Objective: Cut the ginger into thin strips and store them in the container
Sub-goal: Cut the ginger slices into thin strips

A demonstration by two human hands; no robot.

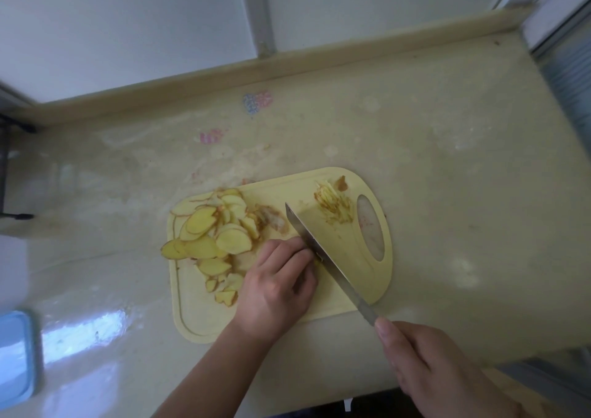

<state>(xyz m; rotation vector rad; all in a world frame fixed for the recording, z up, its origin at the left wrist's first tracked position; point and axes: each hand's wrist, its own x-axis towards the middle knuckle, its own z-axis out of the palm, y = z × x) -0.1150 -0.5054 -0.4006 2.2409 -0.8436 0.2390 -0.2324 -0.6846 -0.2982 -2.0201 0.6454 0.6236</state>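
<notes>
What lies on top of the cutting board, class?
On the cutting board: a heap of ginger slices, a small pile of strips, the knife and the left hand. What the fingers press beside the blade is covered.

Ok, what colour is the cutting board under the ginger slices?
Pale yellow. The cutting board shows in the head view, the only one, with an oval handle hole at its right end.

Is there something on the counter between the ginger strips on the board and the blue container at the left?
Yes. The pile of ginger slices and the left hand lie on the board between the strips and the container. The counter past the board shows nothing.
</notes>
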